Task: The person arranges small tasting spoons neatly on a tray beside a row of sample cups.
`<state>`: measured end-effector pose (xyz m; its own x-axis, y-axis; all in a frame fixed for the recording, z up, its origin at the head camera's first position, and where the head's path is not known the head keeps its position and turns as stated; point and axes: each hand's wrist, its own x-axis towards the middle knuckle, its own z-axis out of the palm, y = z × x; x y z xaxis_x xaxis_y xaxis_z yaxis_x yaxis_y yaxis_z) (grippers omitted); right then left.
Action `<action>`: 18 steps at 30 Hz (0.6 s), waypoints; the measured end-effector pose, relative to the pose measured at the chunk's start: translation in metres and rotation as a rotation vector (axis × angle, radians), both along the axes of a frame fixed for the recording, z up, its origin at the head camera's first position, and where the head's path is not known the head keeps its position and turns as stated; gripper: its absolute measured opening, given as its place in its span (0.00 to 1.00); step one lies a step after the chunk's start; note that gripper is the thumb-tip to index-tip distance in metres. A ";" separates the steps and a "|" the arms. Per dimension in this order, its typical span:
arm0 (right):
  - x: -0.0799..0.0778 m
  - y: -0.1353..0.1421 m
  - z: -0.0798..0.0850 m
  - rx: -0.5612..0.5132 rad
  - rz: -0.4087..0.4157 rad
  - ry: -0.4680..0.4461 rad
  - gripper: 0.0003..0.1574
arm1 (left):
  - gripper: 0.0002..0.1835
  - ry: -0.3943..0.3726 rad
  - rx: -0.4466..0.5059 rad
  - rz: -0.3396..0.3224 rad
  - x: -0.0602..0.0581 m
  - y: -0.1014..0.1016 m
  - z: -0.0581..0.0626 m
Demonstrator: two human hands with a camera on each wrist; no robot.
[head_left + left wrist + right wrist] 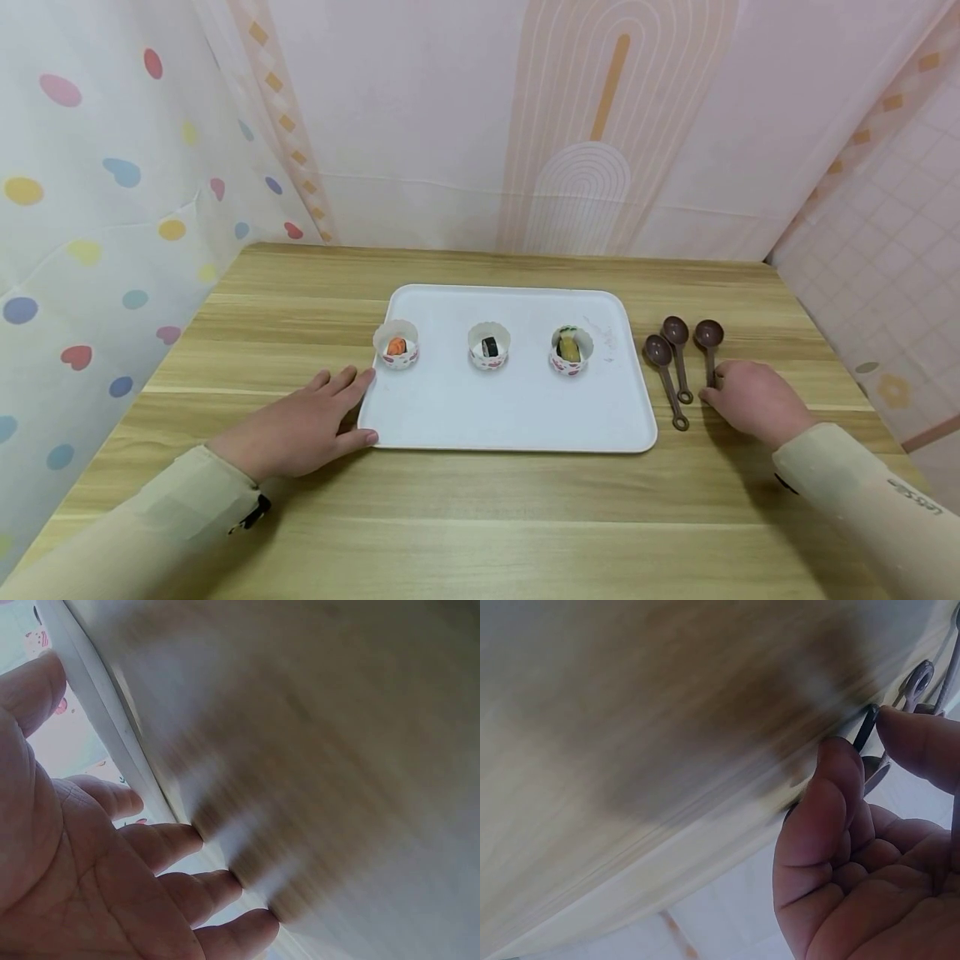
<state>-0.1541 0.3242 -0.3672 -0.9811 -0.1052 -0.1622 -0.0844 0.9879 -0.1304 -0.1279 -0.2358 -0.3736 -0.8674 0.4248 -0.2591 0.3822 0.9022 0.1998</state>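
Observation:
My right hand [757, 400] pinches the handle of the rightmost brown measuring spoon [708, 334], which lies on the table. The right wrist view shows the dark handle [866, 729] between thumb and curled forefinger. Two similar spoons, one nearer the tray [658, 351] and one between [675, 331], lie to its left. My left hand [303, 425] rests by the left edge of a white tray [510, 417], fingers extended, thumb at the tray's front left corner. In the left wrist view its fingertips [255, 930] touch the wooden surface beside the rim.
Three patterned paper cups stand in a row on the tray: one with an orange-topped sushi piece [397, 347], one with a black-wrapped roll [490, 347], one with a yellowish-green piece [568, 348]. Patterned curtains [420, 125] hang behind and beside the wooden table [450, 525].

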 end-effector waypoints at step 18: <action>0.000 0.000 0.002 -0.019 0.000 0.005 0.12 | 0.52 0.003 -0.010 0.002 -0.002 -0.001 -0.003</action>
<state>-0.1543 0.3239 -0.3650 -0.9819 -0.1085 -0.1554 -0.0854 0.9852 -0.1484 -0.1297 -0.2367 -0.3764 -0.8690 0.4206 -0.2608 0.3810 0.9049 0.1899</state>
